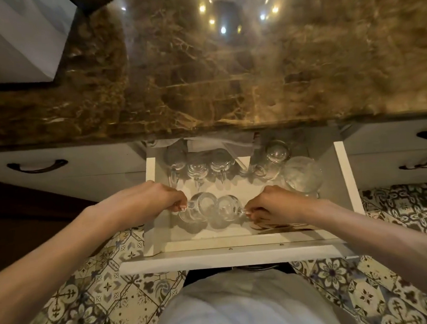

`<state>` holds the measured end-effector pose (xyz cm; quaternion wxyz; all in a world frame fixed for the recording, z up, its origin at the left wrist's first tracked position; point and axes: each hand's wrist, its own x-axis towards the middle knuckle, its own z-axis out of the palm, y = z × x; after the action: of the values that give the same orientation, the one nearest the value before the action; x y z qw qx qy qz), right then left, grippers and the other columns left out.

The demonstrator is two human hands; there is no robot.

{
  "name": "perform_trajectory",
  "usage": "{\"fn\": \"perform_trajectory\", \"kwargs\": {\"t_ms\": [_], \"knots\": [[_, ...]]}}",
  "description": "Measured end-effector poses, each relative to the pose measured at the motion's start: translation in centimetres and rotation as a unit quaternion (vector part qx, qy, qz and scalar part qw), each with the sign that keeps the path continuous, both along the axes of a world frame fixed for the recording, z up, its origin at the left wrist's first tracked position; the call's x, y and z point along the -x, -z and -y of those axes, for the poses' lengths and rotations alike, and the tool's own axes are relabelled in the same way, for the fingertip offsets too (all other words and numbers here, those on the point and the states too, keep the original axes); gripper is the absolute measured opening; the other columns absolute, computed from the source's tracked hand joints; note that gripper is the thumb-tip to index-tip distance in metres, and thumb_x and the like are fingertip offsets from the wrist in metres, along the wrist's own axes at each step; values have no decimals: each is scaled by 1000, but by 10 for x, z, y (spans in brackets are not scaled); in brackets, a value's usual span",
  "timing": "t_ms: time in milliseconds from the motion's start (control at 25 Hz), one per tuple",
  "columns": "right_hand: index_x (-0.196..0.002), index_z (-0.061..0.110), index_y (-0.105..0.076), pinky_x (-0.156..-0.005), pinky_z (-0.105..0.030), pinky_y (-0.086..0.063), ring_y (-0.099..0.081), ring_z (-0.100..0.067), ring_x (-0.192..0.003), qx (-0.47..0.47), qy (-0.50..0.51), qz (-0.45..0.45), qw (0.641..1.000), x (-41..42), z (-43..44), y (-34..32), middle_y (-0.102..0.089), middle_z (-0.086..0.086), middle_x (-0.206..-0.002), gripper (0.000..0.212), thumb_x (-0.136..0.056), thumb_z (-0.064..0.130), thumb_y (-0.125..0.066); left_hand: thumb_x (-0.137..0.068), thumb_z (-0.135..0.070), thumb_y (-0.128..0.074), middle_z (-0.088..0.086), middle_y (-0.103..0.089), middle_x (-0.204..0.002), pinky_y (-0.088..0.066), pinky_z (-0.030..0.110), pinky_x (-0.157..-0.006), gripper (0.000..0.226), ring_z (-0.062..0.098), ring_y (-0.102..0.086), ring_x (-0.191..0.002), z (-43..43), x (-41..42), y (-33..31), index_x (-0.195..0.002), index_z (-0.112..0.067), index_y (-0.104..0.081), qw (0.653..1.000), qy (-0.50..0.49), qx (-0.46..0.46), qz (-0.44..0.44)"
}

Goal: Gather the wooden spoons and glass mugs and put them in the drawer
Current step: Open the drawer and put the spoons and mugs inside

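Hands are lowering two glass mugs into the open drawer [152,166]: left hand [147,199] pinching the left mug [198,209] by its handle, right hand [276,204] likewise pinching the right mug [228,209]. Both seem to be touching the drawer floor, so fingers should be opening next, gently, beside what may be wooden spoons [282,226].

The white drawer [345,178] stands pulled open at the centre of the frame. Two clear glass mugs sit side by side in its front half, touching: the left mug [200,209] has its handle pointing left, the right mug [227,209] its handle pointing right. More clear mugs [197,169] stand in a row along the back. Wooden spoons [282,226] lie flat in the front right corner, partly hidden.
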<state>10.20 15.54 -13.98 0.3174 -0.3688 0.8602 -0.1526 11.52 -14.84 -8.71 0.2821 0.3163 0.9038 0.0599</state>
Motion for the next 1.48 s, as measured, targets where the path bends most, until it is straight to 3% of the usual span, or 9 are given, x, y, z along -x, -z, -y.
{"fn": "perform_trajectory", "kwargs": {"t_ms": [120, 360, 480, 560, 720, 960, 1320, 1480], "knots": [[-90, 17, -64, -68, -30, -44, -59, -20, -79, -13, 54, 44, 997, 7, 4, 6, -71, -4, -86, 11, -89, 16, -53, -88, -2, -56, -1, -65, -112, -55, 35, -80, 45, 18, -64, -94, -3, 2, 14, -125, -26, -48, 997, 27, 77, 10], [-93, 15, -67, -73, -28, -48, -64, -24, -90, -41, 239, 29, 970, -1, 19, 20, -70, -7, -94, 19, -81, 3, -58, -89, -2, -53, 3, -66, -103, -52, 36, -74, 37, 23, -61, -86, -11, 10, 26, -119, -21, -48, 986, 79, 145, 5], [-102, 16, -65, -76, -31, -48, -62, -27, -94, -67, 248, 47, 965, 2, 24, 23, -69, -9, -100, 21, -85, 11, -54, -93, -5, -47, 7, -64, -99, -41, 33, -63, 27, 24, -53, -76, -19, 16, 25, -117, -16, -47, 977, 120, 179, -7], [-111, 16, -61, -76, -33, -48, -61, -29, -96, -71, 251, 60, 964, 0, 26, 25, -68, -11, -104, 25, -87, 15, -53, -96, -8, -43, 9, -65, -100, -39, 33, -64, 24, 26, -56, -78, -22, 22, 24, -119, -14, -47, 971, 135, 195, -23], [-120, 16, -55, -82, -39, -49, -58, -31, -100, -99, 238, 77, 963, -3, 29, 28, -65, -11, -111, 33, -87, 15, -49, -95, -10, -46, 8, -65, -113, -42, 32, -80, 25, 28, -60, -104, -25, 30, 25, -119, -14, -52, 955, 149, 254, -20], [-121, 17, -54, -83, -38, -49, -59, -31, -101, -96, 237, 96, 962, 0, 31, 27, -65, -11, -115, 38, -84, 21, -58, -94, -8, -48, 7, -64, -120, -47, 36, -95, 26, 26, -60, -111, -32, 39, 32, -118, -12, -57, 945, 132, 300, 4], [-127, 17, -48, -81, -34, -45, -57, -30, -105, -100, 235, 124, 959, 3, 32, 28, -63, -10, -119, 43, -85, 20, -58, -95, -7, -47, 6, -62, -126, -48, 32, -88, 30, 25, -59, -116, -45, 51, 42, -122, -7, -59, 935, 91, 340, 29], [-130, 19, -47, -87, -35, -46, -56, -29, -109, -103, 232, 122, 960, 5, 31, 20, -62, -9, -123, 43, -88, 21, -56, -95, -5, -47, 7, -61, -125, -49, 33, -86, 31, 25, -61, -112, -50, 48, 18, -124, -9, -56, 939, 72, 336, 1]]}}
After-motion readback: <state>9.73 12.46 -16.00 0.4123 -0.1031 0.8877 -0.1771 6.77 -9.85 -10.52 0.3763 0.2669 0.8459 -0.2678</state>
